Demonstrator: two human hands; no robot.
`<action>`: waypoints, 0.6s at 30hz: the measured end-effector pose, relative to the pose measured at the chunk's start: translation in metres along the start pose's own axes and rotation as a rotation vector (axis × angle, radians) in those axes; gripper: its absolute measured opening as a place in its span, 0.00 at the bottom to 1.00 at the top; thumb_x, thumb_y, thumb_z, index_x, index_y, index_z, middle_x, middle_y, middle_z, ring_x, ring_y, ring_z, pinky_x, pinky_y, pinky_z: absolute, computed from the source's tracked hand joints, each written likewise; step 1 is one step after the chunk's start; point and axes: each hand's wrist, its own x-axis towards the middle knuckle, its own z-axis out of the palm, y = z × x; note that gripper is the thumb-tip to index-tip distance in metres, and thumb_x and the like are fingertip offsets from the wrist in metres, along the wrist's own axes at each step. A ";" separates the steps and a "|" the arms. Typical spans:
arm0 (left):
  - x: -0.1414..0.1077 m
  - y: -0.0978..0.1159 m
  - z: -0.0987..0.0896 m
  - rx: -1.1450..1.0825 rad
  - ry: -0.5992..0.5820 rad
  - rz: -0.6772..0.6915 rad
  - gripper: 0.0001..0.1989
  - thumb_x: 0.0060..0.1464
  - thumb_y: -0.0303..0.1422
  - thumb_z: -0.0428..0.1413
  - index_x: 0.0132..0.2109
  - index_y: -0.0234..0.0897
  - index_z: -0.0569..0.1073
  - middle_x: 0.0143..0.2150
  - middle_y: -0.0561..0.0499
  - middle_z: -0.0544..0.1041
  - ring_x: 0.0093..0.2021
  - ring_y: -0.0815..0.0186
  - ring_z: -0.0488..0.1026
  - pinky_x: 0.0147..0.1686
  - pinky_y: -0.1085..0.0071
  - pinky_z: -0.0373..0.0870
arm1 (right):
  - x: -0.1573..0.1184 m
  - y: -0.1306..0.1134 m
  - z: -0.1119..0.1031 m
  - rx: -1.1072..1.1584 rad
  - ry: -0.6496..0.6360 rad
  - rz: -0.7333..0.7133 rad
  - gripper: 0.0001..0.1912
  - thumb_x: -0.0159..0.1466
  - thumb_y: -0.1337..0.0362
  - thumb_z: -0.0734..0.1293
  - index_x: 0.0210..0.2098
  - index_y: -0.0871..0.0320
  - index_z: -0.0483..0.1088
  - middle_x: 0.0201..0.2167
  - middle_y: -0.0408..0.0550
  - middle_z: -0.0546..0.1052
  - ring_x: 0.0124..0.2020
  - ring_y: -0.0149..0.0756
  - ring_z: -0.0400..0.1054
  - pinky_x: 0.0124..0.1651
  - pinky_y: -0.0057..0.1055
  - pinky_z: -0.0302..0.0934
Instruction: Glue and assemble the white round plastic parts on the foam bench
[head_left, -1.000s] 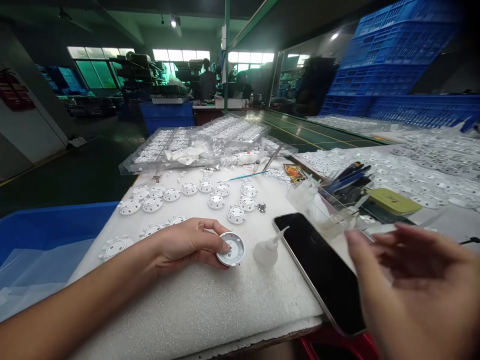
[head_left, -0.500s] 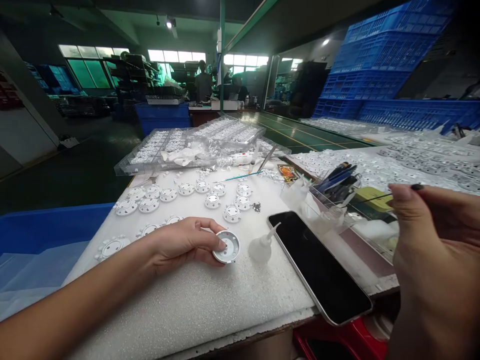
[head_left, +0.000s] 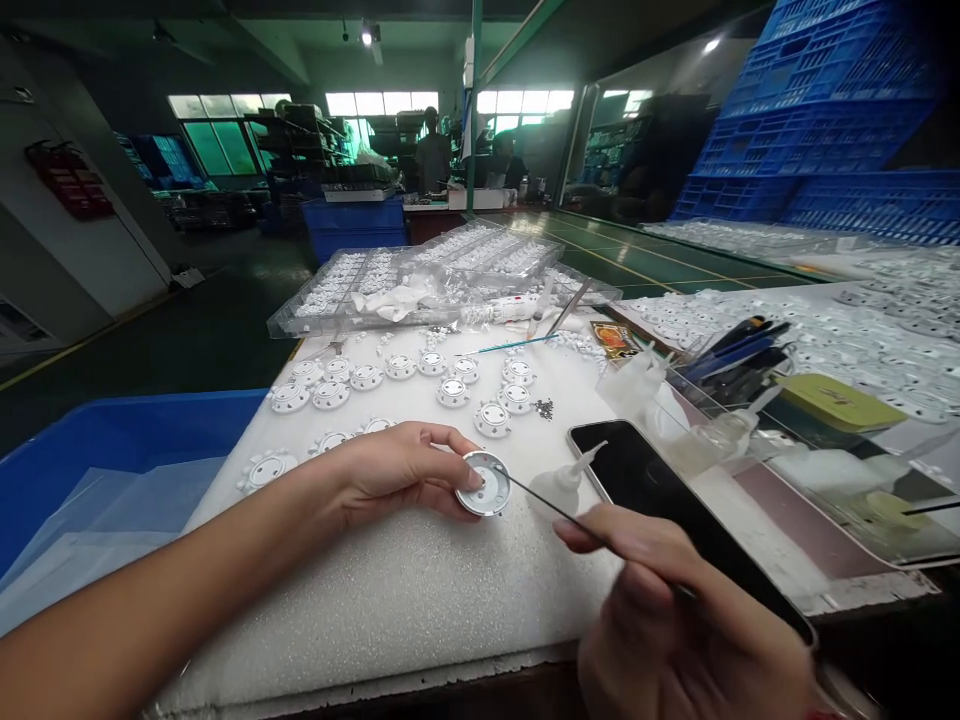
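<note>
Over the white foam sheet [head_left: 420, 600], my left hand [head_left: 420, 468] pinches a round white plastic part [head_left: 491, 490], its hollow side facing up. My right hand [head_left: 660, 590] grips a thin dark rod [head_left: 551, 508], whose tip meets the inside of the round part near its upper rim. Just right of the part stands a translucent squeeze bottle [head_left: 559, 487] with a thin nozzle, partly behind the rod. A black phone [head_left: 675, 490] lies under and beyond my right hand. Similar white discs [head_left: 493, 419] rest in rows beyond my left hand, near a small pile of dark bits [head_left: 544, 409].
Clear trays of white pieces [head_left: 345, 285] are at the back. A clear box [head_left: 840, 520] with bottles and a yellow-green lid [head_left: 840, 402] stands at right, near dark pens [head_left: 739, 345]. A blue bin [head_left: 150, 430] is at left. Stacked blue crates [head_left: 810, 130] and people are farther off.
My right hand has come in from the right and down, bringing the rod's tip to the round part. My left hand still holds the part. The view has turned slightly left.
</note>
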 end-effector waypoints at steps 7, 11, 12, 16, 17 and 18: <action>0.000 0.001 0.000 0.010 0.002 -0.003 0.14 0.39 0.20 0.67 0.35 0.29 0.74 0.32 0.47 0.80 0.32 0.65 0.79 0.35 0.70 0.77 | 0.011 0.013 0.015 0.147 -0.076 -0.111 0.09 0.65 0.77 0.60 0.41 0.61 0.67 0.35 0.46 0.76 0.37 0.28 0.73 0.42 0.26 0.67; 0.000 0.000 -0.001 0.000 -0.015 0.002 0.12 0.39 0.20 0.67 0.34 0.30 0.74 0.31 0.48 0.80 0.31 0.66 0.79 0.35 0.71 0.77 | 0.010 0.013 0.014 0.100 -0.083 -0.087 0.08 0.65 0.76 0.61 0.40 0.62 0.68 0.35 0.48 0.76 0.38 0.29 0.73 0.42 0.25 0.67; 0.000 0.000 -0.001 -0.001 -0.017 0.004 0.12 0.39 0.20 0.67 0.34 0.30 0.74 0.31 0.48 0.80 0.31 0.67 0.79 0.35 0.71 0.77 | 0.009 0.012 0.013 0.096 -0.077 -0.083 0.07 0.65 0.75 0.61 0.40 0.62 0.69 0.35 0.48 0.76 0.38 0.29 0.73 0.42 0.26 0.67; 0.001 0.001 -0.001 -0.009 -0.018 0.005 0.12 0.39 0.20 0.67 0.33 0.29 0.74 0.30 0.48 0.80 0.31 0.66 0.79 0.34 0.71 0.78 | 0.003 0.008 0.010 0.117 0.050 -0.060 0.04 0.68 0.69 0.61 0.38 0.60 0.68 0.31 0.47 0.75 0.33 0.31 0.73 0.38 0.29 0.67; 0.001 0.001 -0.001 -0.010 -0.013 0.003 0.12 0.39 0.20 0.67 0.33 0.29 0.74 0.30 0.48 0.80 0.31 0.66 0.79 0.34 0.71 0.78 | 0.001 0.006 0.007 0.108 0.099 -0.041 0.05 0.68 0.67 0.61 0.37 0.59 0.68 0.30 0.46 0.75 0.32 0.32 0.73 0.36 0.31 0.66; 0.001 0.001 0.000 -0.010 -0.007 -0.003 0.12 0.39 0.19 0.66 0.33 0.29 0.74 0.30 0.48 0.80 0.31 0.66 0.79 0.34 0.71 0.78 | 0.001 0.005 0.004 0.089 0.133 -0.017 0.06 0.69 0.64 0.60 0.37 0.57 0.67 0.29 0.46 0.75 0.30 0.33 0.72 0.34 0.32 0.66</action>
